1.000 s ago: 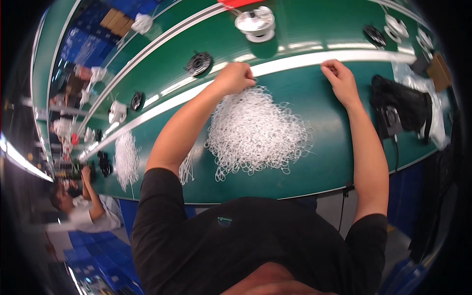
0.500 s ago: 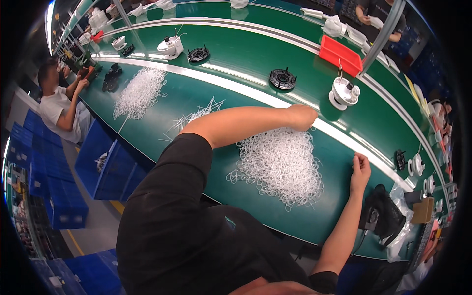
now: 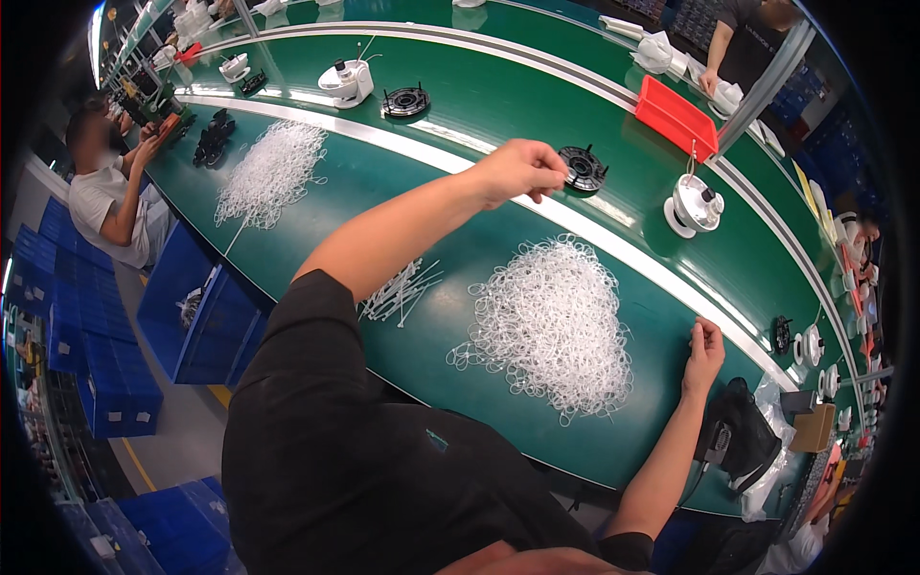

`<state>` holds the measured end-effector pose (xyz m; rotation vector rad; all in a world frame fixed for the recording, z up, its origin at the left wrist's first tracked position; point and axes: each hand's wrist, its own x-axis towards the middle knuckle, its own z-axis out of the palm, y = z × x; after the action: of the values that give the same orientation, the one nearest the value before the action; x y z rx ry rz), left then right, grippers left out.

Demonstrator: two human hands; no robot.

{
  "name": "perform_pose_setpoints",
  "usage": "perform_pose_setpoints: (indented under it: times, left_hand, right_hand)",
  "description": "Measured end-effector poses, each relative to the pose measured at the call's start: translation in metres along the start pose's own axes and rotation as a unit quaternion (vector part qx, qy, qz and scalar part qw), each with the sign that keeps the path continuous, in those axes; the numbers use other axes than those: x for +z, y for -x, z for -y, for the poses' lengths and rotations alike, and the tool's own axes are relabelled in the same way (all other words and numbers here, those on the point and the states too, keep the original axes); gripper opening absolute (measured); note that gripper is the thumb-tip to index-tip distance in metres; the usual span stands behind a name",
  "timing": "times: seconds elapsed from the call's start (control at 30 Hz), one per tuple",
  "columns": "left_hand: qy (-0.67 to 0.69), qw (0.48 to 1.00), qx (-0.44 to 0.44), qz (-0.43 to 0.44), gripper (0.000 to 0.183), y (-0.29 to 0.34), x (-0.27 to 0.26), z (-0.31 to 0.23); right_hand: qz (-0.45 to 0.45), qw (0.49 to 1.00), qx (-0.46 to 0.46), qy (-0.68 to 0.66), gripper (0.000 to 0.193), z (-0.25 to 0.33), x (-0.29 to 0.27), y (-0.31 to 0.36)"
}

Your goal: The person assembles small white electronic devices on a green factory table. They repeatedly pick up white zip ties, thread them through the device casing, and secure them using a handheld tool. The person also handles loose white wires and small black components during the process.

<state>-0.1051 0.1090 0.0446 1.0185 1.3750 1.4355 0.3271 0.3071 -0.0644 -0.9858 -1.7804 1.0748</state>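
My left hand (image 3: 522, 173) is stretched over the white rail at the table's far side. Its fingers are curled together, and whatever they pinch, if anything, is too small to make out. Just past its fingertips a black round base (image 3: 584, 169) with prongs lies on the green belt, partly covered by the hand. My right hand (image 3: 704, 353) hovers near the right end of the table, fingertips pressed together, their contents hidden. Between my arms spreads a large heap of looped white cable ties (image 3: 556, 331). Straight white cable ties (image 3: 402, 292) lie beside my left forearm.
White rounded housings (image 3: 696, 205) stand on the green belt (image 3: 479, 105). Behind them is a red tray (image 3: 677, 117). Another heap of white loops (image 3: 273, 172) lies left, near a seated co-worker (image 3: 105, 192). A black bag (image 3: 743, 431) rests at right; blue bins (image 3: 206, 321) stand left.
My left hand has moved left and away from the far edge of the heap, out over the rail. The black base and white housings have shifted right. My right hand has barely moved.
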Motion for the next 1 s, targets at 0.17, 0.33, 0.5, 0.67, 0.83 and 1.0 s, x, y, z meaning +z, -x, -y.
perform_pose_setpoints:
  times: [0.17,0.33,0.5,0.67,0.83,1.0]
  left_hand:
    - [0.12,0.99,0.034,-0.061,0.011,0.035,-0.064,0.0]
    - [0.181,0.97,0.077,-0.141,0.007,0.06,-0.127,-0.006]
    - [0.218,0.923,0.099,-0.301,0.01,0.056,-0.194,0.004]
    - [0.276,0.843,0.12,-0.446,0.016,0.05,-0.286,0.038]
    - [0.247,0.772,0.124,-0.572,0.015,0.046,-0.324,0.041]
    - [0.138,0.729,0.088,-0.664,0.009,0.039,-0.326,0.033]
  right_hand:
    - [0.009,1.0,0.002,0.015,0.016,0.004,0.001,0.002]
    - [0.005,0.996,-0.026,0.09,0.016,0.01,0.009,0.003]
    - [-0.012,0.988,-0.045,0.146,0.015,0.009,0.012,0.008]
    - [-0.001,0.978,-0.058,0.201,0.015,0.019,0.022,0.006]
    - [-0.005,0.973,-0.065,0.22,0.015,0.019,0.022,0.007]
    - [-0.012,0.971,-0.081,0.226,0.015,0.017,0.023,0.007]
